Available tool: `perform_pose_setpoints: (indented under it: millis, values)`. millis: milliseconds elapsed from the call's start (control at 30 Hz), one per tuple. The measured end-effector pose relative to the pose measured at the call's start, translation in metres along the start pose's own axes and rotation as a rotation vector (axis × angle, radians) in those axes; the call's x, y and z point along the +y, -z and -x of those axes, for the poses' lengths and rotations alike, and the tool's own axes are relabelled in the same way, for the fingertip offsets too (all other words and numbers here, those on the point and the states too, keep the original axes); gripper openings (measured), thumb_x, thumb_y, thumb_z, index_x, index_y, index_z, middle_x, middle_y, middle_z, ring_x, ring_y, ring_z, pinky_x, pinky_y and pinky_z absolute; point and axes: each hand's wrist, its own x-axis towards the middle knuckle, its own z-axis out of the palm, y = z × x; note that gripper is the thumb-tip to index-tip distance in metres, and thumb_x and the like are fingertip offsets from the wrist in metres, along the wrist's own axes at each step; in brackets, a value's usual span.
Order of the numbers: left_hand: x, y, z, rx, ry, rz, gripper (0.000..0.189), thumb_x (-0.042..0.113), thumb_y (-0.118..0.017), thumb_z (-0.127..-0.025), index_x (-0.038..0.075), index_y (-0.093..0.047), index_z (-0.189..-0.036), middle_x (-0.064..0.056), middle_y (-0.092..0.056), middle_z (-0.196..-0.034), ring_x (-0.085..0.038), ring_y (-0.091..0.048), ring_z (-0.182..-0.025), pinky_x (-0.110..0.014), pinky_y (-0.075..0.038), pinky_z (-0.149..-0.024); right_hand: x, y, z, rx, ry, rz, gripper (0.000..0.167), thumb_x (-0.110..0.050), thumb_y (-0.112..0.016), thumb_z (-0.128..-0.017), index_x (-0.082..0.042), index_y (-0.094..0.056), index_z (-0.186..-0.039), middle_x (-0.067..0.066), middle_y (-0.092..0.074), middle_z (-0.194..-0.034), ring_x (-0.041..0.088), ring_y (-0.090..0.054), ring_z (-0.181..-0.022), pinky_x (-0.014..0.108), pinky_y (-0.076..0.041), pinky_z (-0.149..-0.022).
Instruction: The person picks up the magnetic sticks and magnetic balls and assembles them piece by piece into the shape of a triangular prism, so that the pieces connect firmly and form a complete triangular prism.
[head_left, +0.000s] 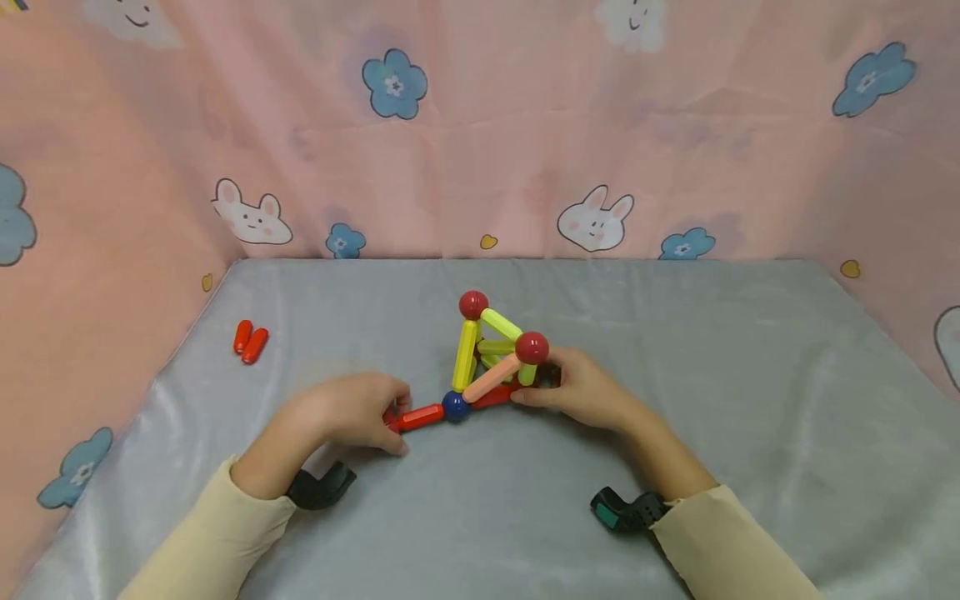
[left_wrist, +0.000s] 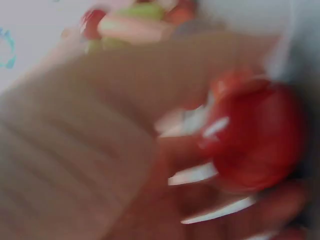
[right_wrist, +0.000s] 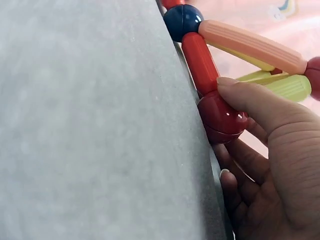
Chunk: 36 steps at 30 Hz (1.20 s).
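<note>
A magnetic stick-and-ball frame of yellow, lime and peach sticks stands mid-table, with a dark red ball (head_left: pixel 473 305) at its top and another red ball (head_left: pixel 532 347) on its right. At its foot, a blue ball (head_left: pixel 456 406) joins the peach stick (head_left: pixel 491 378) and two red sticks. My left hand (head_left: pixel 360 408) grips the red ball (left_wrist: pixel 255 140) at the outer end of the left red stick (head_left: pixel 422 417); that wrist view is blurred. With thumb and fingers, my right hand (right_wrist: pixel 285 130) pinches the red ball (right_wrist: pixel 220 117) ending the right red stick (right_wrist: pixel 200 60).
Two loose red sticks (head_left: pixel 251 342) lie side by side at the table's far left. Behind the grey tabletop (head_left: pixel 712 333) hangs a pink printed curtain (head_left: pixel 480 167), which also closes off both sides. Dark bands sit at both wrists.
</note>
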Motion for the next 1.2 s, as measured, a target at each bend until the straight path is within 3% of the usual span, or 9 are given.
perform_pose_setpoints:
  millis: [100, 267, 433, 600, 700, 867, 1033, 1200]
  values:
    - [-0.003, -0.005, 0.005, 0.081, 0.014, 0.036, 0.013, 0.016, -0.075, -0.082, 0.012, -0.064, -0.089, 0.001, -0.054, -0.07, -0.014, -0.049, -0.064, -0.026, -0.036, -0.059, 0.001, -0.003, -0.003, 0.006, 0.016, -0.028, 0.04, -0.029, -0.083, -0.084, -0.018, -0.068, -0.119, 0.001, -0.068, -0.102, 0.021, -0.058, -0.098, 0.032, -0.05, -0.082]
    - [-0.009, -0.004, 0.002, 0.278, -0.026, 0.235, 0.013, 0.018, -0.074, -0.088, 0.011, -0.066, -0.097, -0.003, -0.062, -0.082, -0.016, -0.055, -0.071, -0.028, -0.045, -0.062, 0.005, -0.006, -0.003, 0.018, 0.035, -0.045, 0.035, -0.025, -0.083, -0.084, -0.016, -0.07, -0.115, 0.003, -0.067, -0.098, 0.021, -0.057, -0.094, 0.029, -0.048, -0.075]
    - [0.006, -0.016, -0.009, 0.532, -0.088, 0.415, 0.028, 0.02, -0.078, -0.088, 0.009, -0.068, -0.112, -0.007, -0.071, -0.101, -0.018, -0.063, -0.084, -0.028, -0.057, -0.07, 0.01, -0.007, -0.002, 0.035, 0.04, -0.038, 0.034, -0.024, -0.083, -0.084, -0.015, -0.07, -0.114, 0.003, -0.068, -0.1, 0.021, -0.057, -0.093, 0.028, -0.048, -0.074]
    - [0.021, -0.03, -0.019, 0.69, -0.111, 0.504, 0.04, 0.015, -0.083, -0.083, 0.008, -0.067, -0.119, -0.008, -0.073, -0.106, -0.017, -0.066, -0.084, -0.026, -0.059, -0.072, 0.009, -0.006, -0.001, 0.055, 0.035, -0.027, 0.035, -0.024, -0.083, -0.084, -0.014, -0.07, -0.115, 0.004, -0.07, -0.103, 0.02, -0.058, -0.093, 0.028, -0.049, -0.075]
    - [0.03, -0.035, -0.022, 0.732, -0.132, 0.509, 0.044, 0.014, -0.086, -0.08, 0.009, -0.068, -0.12, -0.005, -0.075, -0.1, -0.014, -0.066, -0.08, -0.024, -0.057, -0.07, 0.009, -0.006, -0.002, 0.064, 0.043, -0.028, 0.035, -0.023, -0.083, -0.084, -0.013, -0.07, -0.115, 0.004, -0.07, -0.103, 0.02, -0.059, -0.093, 0.028, -0.05, -0.076]
    - [0.039, -0.042, -0.024, 0.748, -0.163, 0.428, 0.032, 0.013, -0.085, -0.081, 0.008, -0.072, -0.109, -0.003, -0.075, -0.092, -0.01, -0.067, -0.077, -0.023, -0.057, -0.07, 0.01, -0.006, -0.002, 0.069, 0.051, -0.033, 0.035, -0.022, -0.083, -0.084, -0.013, -0.07, -0.115, 0.005, -0.07, -0.104, 0.019, -0.06, -0.094, 0.028, -0.051, -0.078]
    - [0.035, -0.045, -0.023, 0.762, -0.11, 0.423, 0.026, 0.013, -0.087, -0.079, 0.01, -0.073, -0.101, -0.002, -0.075, -0.09, -0.01, -0.068, -0.076, -0.023, -0.057, -0.07, 0.008, -0.008, -0.004, 0.066, 0.055, -0.039, 0.036, -0.024, -0.083, -0.084, -0.013, -0.07, -0.115, 0.004, -0.07, -0.103, 0.02, -0.06, -0.094, 0.029, -0.051, -0.079]
    - [0.029, -0.048, -0.02, 0.744, -0.141, 0.363, 0.029, 0.014, -0.087, -0.079, 0.01, -0.073, -0.103, -0.003, -0.075, -0.092, -0.009, -0.068, -0.074, -0.021, -0.057, -0.069, 0.008, -0.01, -0.004, 0.068, 0.057, -0.052, 0.035, -0.023, -0.084, -0.083, -0.013, -0.07, -0.114, 0.005, -0.069, -0.101, 0.021, -0.059, -0.093, 0.028, -0.05, -0.078]
